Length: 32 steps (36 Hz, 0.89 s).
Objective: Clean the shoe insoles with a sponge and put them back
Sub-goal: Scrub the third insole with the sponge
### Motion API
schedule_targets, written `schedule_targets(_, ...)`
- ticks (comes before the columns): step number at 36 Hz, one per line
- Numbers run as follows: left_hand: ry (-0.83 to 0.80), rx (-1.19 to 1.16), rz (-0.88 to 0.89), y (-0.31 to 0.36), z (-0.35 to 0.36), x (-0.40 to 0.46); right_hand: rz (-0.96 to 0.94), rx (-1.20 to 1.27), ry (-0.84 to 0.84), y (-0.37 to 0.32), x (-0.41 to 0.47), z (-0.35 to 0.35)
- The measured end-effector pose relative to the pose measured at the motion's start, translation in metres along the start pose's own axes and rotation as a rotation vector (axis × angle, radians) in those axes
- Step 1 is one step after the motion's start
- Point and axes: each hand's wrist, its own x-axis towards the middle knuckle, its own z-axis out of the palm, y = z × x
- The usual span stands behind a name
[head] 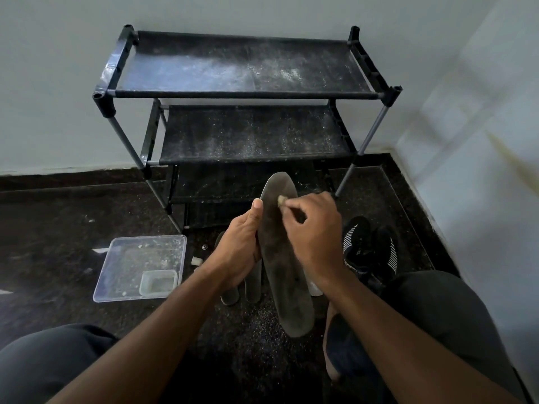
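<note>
Person sits on dark speckled floor [73,205], knees at bottom L & R of frame; both forearms reach fwd to centre.

L hand [239,246] grips a long grey insole [280,258] by its L edge, roughly mid-length; thumb lies straight up along the edge, other fingers curl behind & are hidden; insole is held off the floor, toe end pointing away toward the rack, heel end toward the person.

R hand [313,234] sits over the insole's upper half; fingertips bunched together, pinching a small pale sponge piece [281,200] vs. the insole surface near the toe; remaining fingers curled in.

More insoles [248,290] lie flat on floor just under/behind the held one, partly hidden by the L hand; a pale one [315,288] peeks out by the R wrist; exact count can't tell.

Black sneakers w/ white stripes [369,246] stand on floor just R of the R hand.

Clear plastic tray [116,275] on floor to the L, holding a small square tub [159,282] in its near-R corner; a small pale chunk [196,261] lies on floor just beside the tray's R edge.

Black 3-tier shoe rack [248,94] stands vs. the pale wall [58,83]; shelves dusted w/ white specks.
</note>
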Motion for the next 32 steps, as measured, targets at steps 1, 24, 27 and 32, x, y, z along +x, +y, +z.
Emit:
schedule_targets(1,0.01,0.009,0.006,0.001,-0.002,0.001,-0.071,0.001,-0.048,-0.003,-0.005,0.002)
schedule_targets(24,0.12,-0.121,-0.007,0.01,-0.004,0.005,-0.036,-0.067,-0.081,-0.001,-0.009,0.005)
schedule_targets(27,0.164,-0.064,-0.01,0.01,-0.007,0.007,-0.22,-0.014,-0.241,-0.015,-0.03,0.008)
schedule_targets(32,0.179,-0.109,-0.019,0.011,-0.009,0.007,-0.115,0.01,-0.232,-0.007,-0.017,0.008)
